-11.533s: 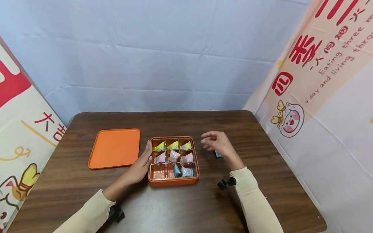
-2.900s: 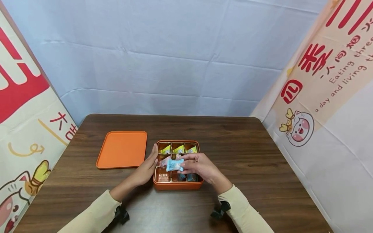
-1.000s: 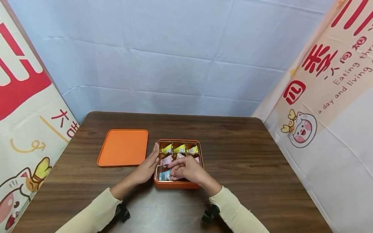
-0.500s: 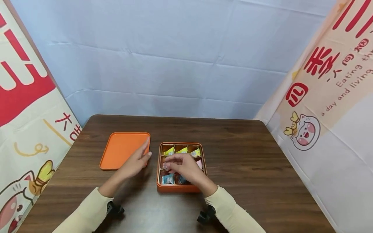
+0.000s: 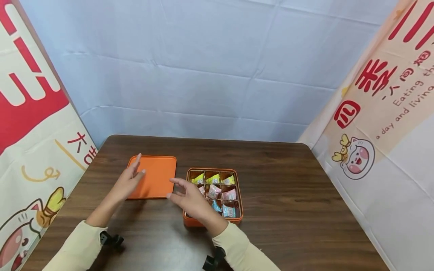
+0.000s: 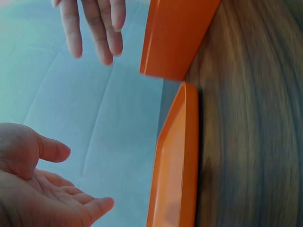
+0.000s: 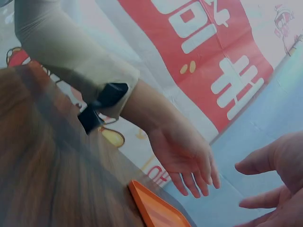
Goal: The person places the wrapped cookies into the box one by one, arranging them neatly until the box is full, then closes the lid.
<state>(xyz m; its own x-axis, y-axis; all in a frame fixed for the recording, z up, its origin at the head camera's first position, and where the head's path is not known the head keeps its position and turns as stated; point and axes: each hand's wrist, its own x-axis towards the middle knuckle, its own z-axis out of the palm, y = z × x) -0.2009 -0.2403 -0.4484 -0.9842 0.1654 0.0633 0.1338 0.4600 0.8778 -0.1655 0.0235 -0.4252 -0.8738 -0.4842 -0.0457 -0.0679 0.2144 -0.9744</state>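
An orange box (image 5: 194, 223) with a gold divided insert stands on the table. Yellow wrapped candies (image 5: 213, 178) fill its back row, pink wrapped candies (image 5: 229, 194) the middle, and blue wrapped candies (image 5: 229, 211) the front. My right hand (image 5: 194, 199), fingers extended and holding nothing, is above the box's left side and hides its front left compartment. To the left lies a shallow, square orange lid (image 5: 156, 177). Over its left edge is my left hand (image 5: 126, 183), fingers straight and thumb spread. The left wrist view shows both hands (image 6: 42, 184) above the lid's rim, apart from it.
The dark wooden table (image 5: 288, 195) extends to the right of the box. A pale blue cloth (image 5: 203, 75) hangs behind it. Printed cloths flank the left (image 5: 37, 150) and right (image 5: 400, 158) sides.
My right hand placed a blue candy in the front left compartment, released it and moved left. My left hand left the box's side and moved over the lid's left edge.
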